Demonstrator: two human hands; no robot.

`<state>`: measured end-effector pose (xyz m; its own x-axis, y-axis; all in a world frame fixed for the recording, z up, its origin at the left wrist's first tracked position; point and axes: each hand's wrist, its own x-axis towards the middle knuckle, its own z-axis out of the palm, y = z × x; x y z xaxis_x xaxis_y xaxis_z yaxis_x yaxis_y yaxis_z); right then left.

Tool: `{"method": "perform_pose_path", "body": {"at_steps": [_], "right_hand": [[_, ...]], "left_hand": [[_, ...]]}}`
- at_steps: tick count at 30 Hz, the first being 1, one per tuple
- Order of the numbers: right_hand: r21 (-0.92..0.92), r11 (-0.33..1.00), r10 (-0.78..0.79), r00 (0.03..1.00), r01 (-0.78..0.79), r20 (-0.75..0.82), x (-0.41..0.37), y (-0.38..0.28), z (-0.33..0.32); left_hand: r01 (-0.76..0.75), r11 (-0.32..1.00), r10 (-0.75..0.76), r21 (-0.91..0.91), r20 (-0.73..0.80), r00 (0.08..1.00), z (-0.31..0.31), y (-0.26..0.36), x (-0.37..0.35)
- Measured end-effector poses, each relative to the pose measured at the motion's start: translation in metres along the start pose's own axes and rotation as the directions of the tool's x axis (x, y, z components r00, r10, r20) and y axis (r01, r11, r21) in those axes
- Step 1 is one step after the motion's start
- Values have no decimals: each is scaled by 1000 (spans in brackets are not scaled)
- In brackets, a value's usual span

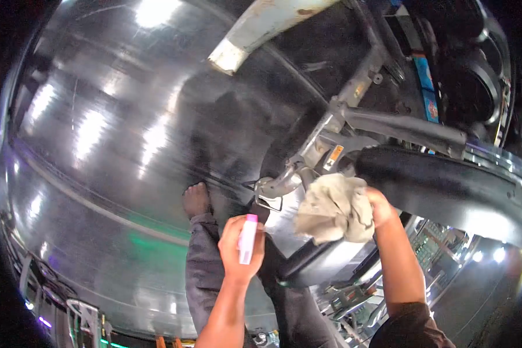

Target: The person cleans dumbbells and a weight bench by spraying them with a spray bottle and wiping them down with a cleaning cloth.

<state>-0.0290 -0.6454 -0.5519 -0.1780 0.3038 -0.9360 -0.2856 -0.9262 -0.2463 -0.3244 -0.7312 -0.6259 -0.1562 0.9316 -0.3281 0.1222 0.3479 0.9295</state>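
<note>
My left hand (pixel 238 246) is closed around a small white tube with a pink end (pixel 248 239), held above my legs. On the right, my right hand (pixel 380 207) grips a crumpled beige cloth (pixel 335 209). The cloth hangs in front of a grey metal frame (pixel 325 130), which carries an orange and white label (pixel 334 156). A bent metal wire loop (pixel 268 196) shows at the frame's lower end, between the tube and the cloth. The cloth hides part of the frame, so contact between them cannot be made out.
A pale curved metal piece (pixel 261 32) reaches in from the top. Dark rounded panels (pixel 446 185) lie at the right. The dark floor (pixel 110 145) reflects lights on the left. My bare foot (pixel 197 200) stands on it. Metal racks (pixel 84 316) show at the lower left.
</note>
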Motion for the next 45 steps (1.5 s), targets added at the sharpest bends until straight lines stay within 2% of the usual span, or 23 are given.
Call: {"method": "perform_pose_path", "body": {"at_steps": [1,2,3,5,6,7,8,10,12,14,16,18,20,21,22,24,25,28,32,36,38,44,45], "right_hand": [[-12,1000,-29,998,28,-59,-24,5,-3],[23,991,-131,987,130,90,-46,9,-3],[-397,895,-236,971,201,-40,-73,10,-3],[-814,580,-394,887,37,-240,-110,22,-8],[-856,510,-435,832,-88,-345,-118,28,-12],[-871,441,-483,760,-217,-434,-125,36,-18],[-808,506,-463,694,-302,-551,-124,52,-32],[-956,282,-892,343,-84,-294,-81,138,-92],[-968,245,-948,223,60,-226,-74,143,-86],[-976,151,-983,131,155,-131,-72,152,-93],[-998,20,-998,52,61,-17,-68,152,-99],[-981,137,-990,38,134,-134,-78,148,-88],[-973,186,-981,79,135,-177,-71,148,-98],[-964,221,-973,96,149,-208,-73,147,-96],[-962,231,-970,104,145,-217,-75,146,-96],[-958,254,-964,120,137,-238,-77,147,-98],[-951,296,-946,169,96,-277,-81,146,-98],[-943,315,-939,177,108,-294,-81,147,-99],[-941,320,-938,174,110,-299,-80,148,-100],[-924,324,-945,108,202,-308,-79,149,-100],[-917,338,-941,86,212,-327,-77,151,-101],[-894,376,-926,119,243,-357,-82,152,-100],[-901,366,-930,115,231,-349,-82,152,-101]], "left_hand": [[63,998,-63,20,-11,998,1,-3,-7],[26,999,-25,34,-32,999,3,-5,-13],[51,998,-51,21,-32,998,5,-9,-21],[76,996,-75,42,-17,997,5,-14,-34],[135,988,-134,73,-18,991,5,-6,-36],[72,993,-69,98,-31,997,8,-7,-39],[14,992,-9,127,-45,999,9,-9,-46],[10,991,-2,133,-60,998,22,-15,-72],[83,982,-80,171,-26,996,20,-19,-99],[-100,949,102,299,9,995,9,-2,-115],[-133,933,142,335,-3,990,2,37,-131],[-176,931,154,320,95,984,-2,74,-151],[-207,929,148,308,202,968,8,99,-165],[-373,860,269,347,313,911,18,119,-166],[-319,911,234,261,308,922,27,124,-176],[-348,905,253,243,349,902,49,143,-188],[-319,917,217,241,371,903,54,149,-193],[-252,915,143,314,331,933,64,154,-203],[-227,879,43,419,404,914,53,155,-214],[-222,923,84,315,397,914,50,143,-227],[-218,907,35,361,450,892,36,131,-234],[-264,860,-17,437,542,840,33,124,-258],[-218,877,-52,427,536,842,35,126,-262]]}}
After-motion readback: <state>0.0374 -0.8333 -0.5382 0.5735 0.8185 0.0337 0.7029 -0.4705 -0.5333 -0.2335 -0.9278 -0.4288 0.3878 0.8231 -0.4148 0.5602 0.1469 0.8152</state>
